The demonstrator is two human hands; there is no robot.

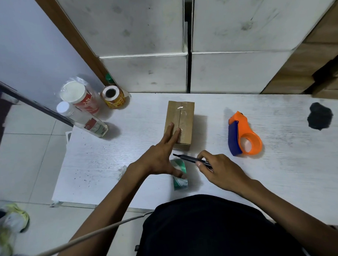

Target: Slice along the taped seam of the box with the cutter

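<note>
A small brown cardboard box [180, 117], sealed with clear tape, lies in the middle of the white table [283, 161]. My left hand [158, 157] reaches over it with straight fingers, two fingertips resting on the box's near top. A green and white packet [180, 183] lies on the table just under that hand's thumb. My right hand [219, 170] grips a black marker pen [187, 158], its tip pointing left toward the box's near end.
An orange and blue tape dispenser [243, 137] lies right of the box. A clear bottle [81, 118], a stack of paper cups [80, 97] and a sticker roll [113, 96] stand at the back left. A black smudge [319, 118] marks the far right. White cabinets [229, 70] back the table.
</note>
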